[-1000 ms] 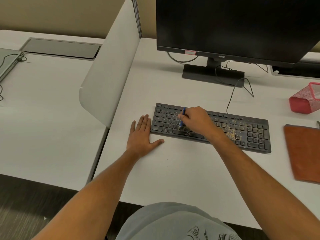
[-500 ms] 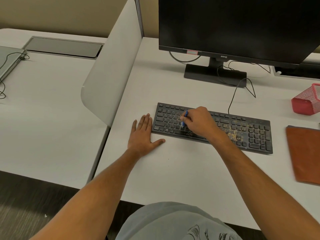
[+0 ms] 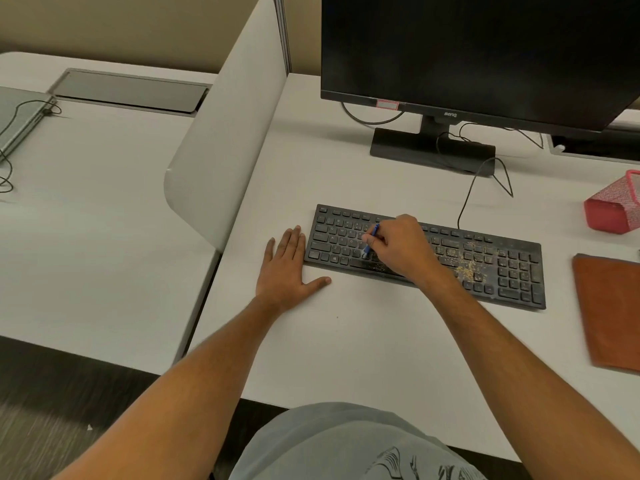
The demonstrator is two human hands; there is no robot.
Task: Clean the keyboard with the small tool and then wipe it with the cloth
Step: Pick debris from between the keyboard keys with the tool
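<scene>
Between right-hand fingers (image 3: 375, 241), small tool (image 3: 371, 239), tip on keyboard (image 3: 512, 268)

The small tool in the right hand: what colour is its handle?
Blue, seen in the head view: the small tool pinched by the right hand over the keyboard.

This is an office, at a shared workstation. A white desk (image 3: 346, 341) carries a black BenQ monitor (image 3: 485, 46) on its stand along the far edge, with a wired black keyboard (image 3: 502, 268) in front of it. A white privacy divider (image 3: 225, 150) rises along the desk's left edge and parts it from a neighbouring desk (image 3: 86, 237), where a closed laptop (image 3: 17, 116) with its cable lies at the far left corner beside a grey cable-tray lid (image 3: 128, 91). A red mesh organiser (image 3: 609, 209) stands at the right edge.
</scene>
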